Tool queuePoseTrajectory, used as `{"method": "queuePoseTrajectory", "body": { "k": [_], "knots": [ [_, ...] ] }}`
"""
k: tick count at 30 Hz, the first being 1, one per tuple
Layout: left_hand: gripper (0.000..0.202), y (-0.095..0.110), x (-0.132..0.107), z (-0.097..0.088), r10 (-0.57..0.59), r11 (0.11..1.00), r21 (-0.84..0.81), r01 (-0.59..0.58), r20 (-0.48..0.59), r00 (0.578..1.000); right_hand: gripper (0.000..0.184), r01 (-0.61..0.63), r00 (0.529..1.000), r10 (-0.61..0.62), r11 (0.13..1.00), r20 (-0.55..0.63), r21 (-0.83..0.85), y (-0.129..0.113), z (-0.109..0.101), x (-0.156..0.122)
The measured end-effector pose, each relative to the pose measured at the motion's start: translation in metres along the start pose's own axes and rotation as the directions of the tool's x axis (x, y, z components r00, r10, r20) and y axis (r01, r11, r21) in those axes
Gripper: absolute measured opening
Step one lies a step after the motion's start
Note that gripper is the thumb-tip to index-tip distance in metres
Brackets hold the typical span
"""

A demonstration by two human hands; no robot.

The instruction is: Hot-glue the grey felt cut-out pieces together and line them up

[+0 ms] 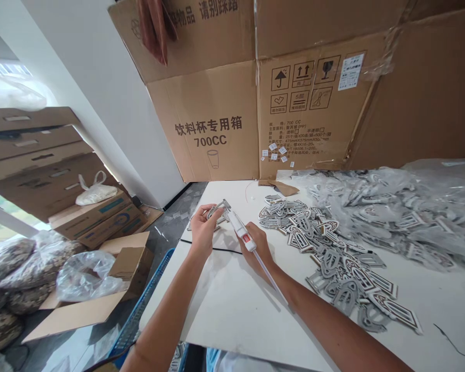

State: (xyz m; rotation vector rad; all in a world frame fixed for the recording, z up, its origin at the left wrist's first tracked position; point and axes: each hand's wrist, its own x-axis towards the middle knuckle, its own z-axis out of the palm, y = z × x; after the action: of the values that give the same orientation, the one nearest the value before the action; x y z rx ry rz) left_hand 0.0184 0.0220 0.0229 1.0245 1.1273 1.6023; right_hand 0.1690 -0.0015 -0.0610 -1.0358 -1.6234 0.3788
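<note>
Lying on the white desk (225, 310), plastic bags (395, 206) cut off at the right edge and a heap of flat pieces (327, 257) sit right of the right grip (259, 242), which grasps a white glue gun (239, 226), handle hidden, while the left grip (202, 227) pinches 1 part-covered grey piece (219, 205) beside the gun, contact unclear.

The white glue gun (241, 229) slants, stick (270, 275) out behind, nozzle (233, 215) beside a raised, seemingly curved grey piece (223, 204).
</note>
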Motion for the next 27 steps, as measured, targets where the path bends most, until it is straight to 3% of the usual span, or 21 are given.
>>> {"method": "queuePoseTrajectory", "body": {
  "k": [15,20,27],
  "knots": [
    [0.046,0.0029,-0.0029,0.0034,0.013,1.000,0.004,-0.013,-0.019,1.000,0.023,-0.028,1.000,0.028,0.999,0.003,0.030,0.0001,0.0010,-0.0009],
    [0.040,0.0002,-0.0036,0.0039,0.157,0.984,0.091,-0.153,-0.040,0.987,0.022,-0.048,0.999,0.049,0.994,-0.007,0.103,0.0003,0.0010,-0.0022],
    [0.032,-0.0065,-0.0053,0.0011,0.387,0.888,0.269,-0.372,-0.005,0.922,0.026,-0.067,0.998,0.069,0.988,-0.008,0.136,-0.0014,0.0006,-0.0023]
  ]
}}
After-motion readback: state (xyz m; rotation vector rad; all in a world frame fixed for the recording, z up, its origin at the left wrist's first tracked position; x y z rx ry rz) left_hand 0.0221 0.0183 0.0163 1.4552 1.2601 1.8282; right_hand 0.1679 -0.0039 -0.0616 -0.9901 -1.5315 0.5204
